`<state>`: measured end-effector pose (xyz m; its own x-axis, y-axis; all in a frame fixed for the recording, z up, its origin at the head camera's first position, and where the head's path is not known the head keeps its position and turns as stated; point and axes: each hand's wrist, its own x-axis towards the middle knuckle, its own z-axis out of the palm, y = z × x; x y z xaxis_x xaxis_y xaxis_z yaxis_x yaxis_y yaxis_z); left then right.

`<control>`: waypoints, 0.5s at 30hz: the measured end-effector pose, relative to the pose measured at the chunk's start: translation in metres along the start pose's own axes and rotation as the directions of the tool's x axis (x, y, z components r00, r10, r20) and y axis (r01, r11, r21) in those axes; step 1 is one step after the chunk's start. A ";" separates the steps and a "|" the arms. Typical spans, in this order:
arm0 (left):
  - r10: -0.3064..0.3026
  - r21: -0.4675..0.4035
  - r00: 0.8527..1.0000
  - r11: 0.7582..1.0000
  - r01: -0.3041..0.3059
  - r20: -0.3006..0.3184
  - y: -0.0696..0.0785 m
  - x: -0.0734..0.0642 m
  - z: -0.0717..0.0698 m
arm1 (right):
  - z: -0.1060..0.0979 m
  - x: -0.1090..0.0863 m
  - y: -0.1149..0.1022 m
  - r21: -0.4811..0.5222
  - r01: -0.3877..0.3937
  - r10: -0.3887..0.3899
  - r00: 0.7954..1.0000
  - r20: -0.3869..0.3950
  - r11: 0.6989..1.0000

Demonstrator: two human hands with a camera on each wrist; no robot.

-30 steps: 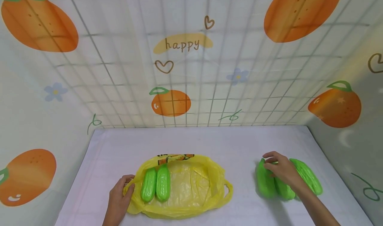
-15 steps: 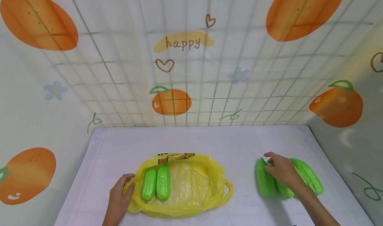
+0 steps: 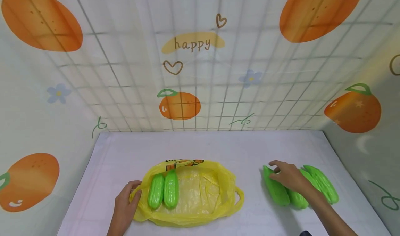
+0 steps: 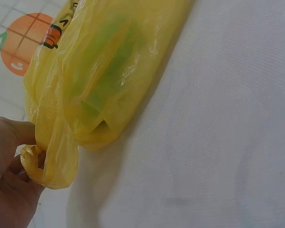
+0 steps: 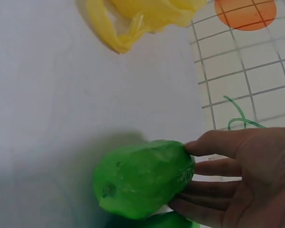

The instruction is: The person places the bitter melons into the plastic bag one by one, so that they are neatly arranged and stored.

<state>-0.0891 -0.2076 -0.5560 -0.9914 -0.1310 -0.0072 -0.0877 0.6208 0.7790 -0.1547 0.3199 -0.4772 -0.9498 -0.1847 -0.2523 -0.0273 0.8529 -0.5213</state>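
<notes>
A yellow plastic bag [image 3: 218, 208] lies spread with its mouth up on the table. Two shiny green cucumbers [image 3: 171, 192] rest side by side in its left part. My left hand [image 3: 122, 205] pinches the handle at the bag's left end; the left wrist view shows the handle [image 4: 61, 164] between thumb and fingers. At the right, my right hand [image 3: 290, 177] grips the far end of the leftmost cucumber [image 3: 278, 193] in a row. In the right wrist view, thumb and fingers bend round that cucumber's end [image 5: 142, 178]. My right hand and forearm partly hide the neighbouring cucumbers [image 3: 323, 185].
White cloth covers the table [image 3: 206, 145], and a grid-patterned curtain [image 3: 212, 90] with printed oranges stands behind and at both sides. The bag's right handle [image 3: 240, 199] points toward the cucumber row. A small dark object [image 3: 305, 233] shows at the bottom edge.
My right hand has shifted slightly left, and the far end of the gripped cucumber has swung left, so it now leans. My left hand and the bag look unchanged.
</notes>
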 end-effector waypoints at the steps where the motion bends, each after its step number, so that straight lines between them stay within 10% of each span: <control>1: 0.001 0.000 1.000 1.000 -0.001 0.000 0.000 0.000 0.000 | 0.000 0.000 0.000 0.009 0.002 -0.002 1.000 0.010 1.000; 15: 0.003 -0.012 1.000 1.000 -0.003 -0.004 0.001 -0.001 0.000 | -0.001 0.002 0.009 0.179 -0.046 0.028 0.995 0.099 0.983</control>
<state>-0.0881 -0.2074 -0.5552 -0.9912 -0.1323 -0.0026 -0.0837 0.6117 0.7866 -0.1577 0.3275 -0.4812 -0.9146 -0.2082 -0.3465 0.0721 0.7593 -0.6467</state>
